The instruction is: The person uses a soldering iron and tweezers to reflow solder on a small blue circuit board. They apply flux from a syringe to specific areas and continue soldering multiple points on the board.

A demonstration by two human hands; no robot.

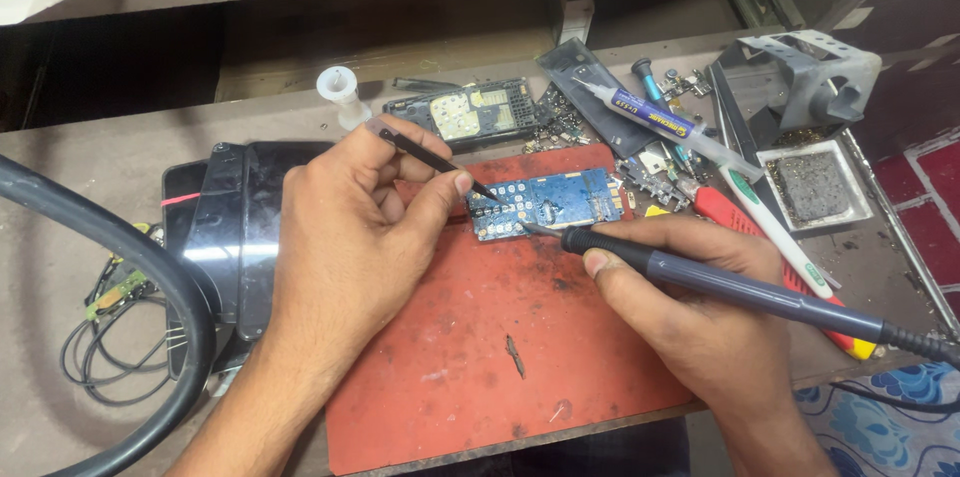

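Red mat: blue circuit board between both hands' fingers.

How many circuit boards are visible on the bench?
2: a blue circuit board on the red mat between both hands, and a dark board behind it near the bench's back edge. Others may lie hidden among the loose parts.

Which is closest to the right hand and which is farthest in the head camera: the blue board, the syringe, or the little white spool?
From the right hand:
1. Blue board, just up and left, at the iron's tip.
2. Syringe, farther up.
3. White spool, far up-left, beyond the left hand.
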